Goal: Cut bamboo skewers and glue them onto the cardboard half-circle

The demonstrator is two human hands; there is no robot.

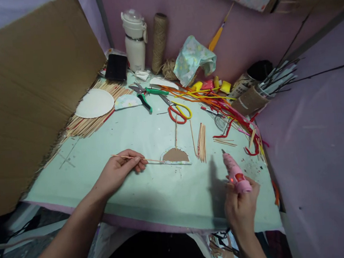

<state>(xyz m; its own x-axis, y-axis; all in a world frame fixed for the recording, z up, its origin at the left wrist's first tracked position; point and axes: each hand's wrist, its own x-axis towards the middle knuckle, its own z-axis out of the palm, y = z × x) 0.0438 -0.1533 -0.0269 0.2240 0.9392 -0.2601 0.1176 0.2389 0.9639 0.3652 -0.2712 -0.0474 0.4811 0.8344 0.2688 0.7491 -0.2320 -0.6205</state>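
My left hand (128, 164) pinches a thin wooden stick (152, 160), whose right end reaches the edge of a brown half-round cardboard piece (175, 155). That piece has a pale patterned rim, and another stick (176, 132) stretches away from its curved top. My right hand (241, 199) is wrapped round a pink glue gun (236, 173) with a small red light on. Its nozzle points away from me, above the table and apart from the cardboard. Between the piece and the glue gun lies a small bundle of sticks (201, 142).
Scissors (179, 111) and green-handled pliers (144, 97) lie further back. A pile of sticks (85, 126) bears a white oval (95, 103) at left, beside a tall cardboard sheet (37, 76). Coloured pipe cleaners (214, 100) and a cardboard tube (250, 99) sit at right; a white bottle (135, 42) stands behind.
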